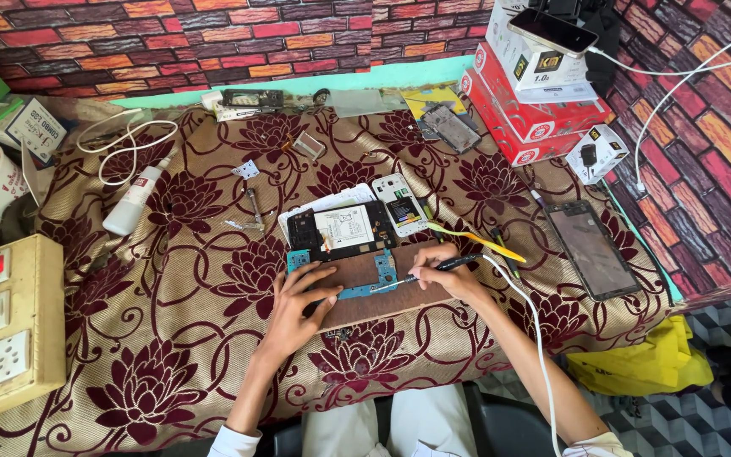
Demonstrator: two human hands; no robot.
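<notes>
Brown wood made your work base: a small wooden board (382,283) lay on the near middle of the surface (171,338), which was draped in beige cloth with maroon flowers, probably so that heat stayed off the fabric. One blue circuit board (357,278) rested on it. Your left hand (298,309) lay flat with fingers spread, pressing the circuit board's left end, apparently to keep it from sliding. Your right hand (448,272) was closed around a black soldering iron (433,267) in a pen grip, tip angled left onto the circuit board, its white cord trailing near and right, clear of the work.

Just beyond the wooden board sat one opened phone body (344,230) with its battery exposed, and one white phone (399,203) beside it, both close, likely for easy reach. A yellow pry tool (475,240) lay far of your right hand. One dark phone screen (592,250) waited to the right. Two red boxes (522,110) were stacked at the far right. A white squeeze bottle (133,203) lay to the left, and one beige switchboard (6,326) stood at the near left edge.
</notes>
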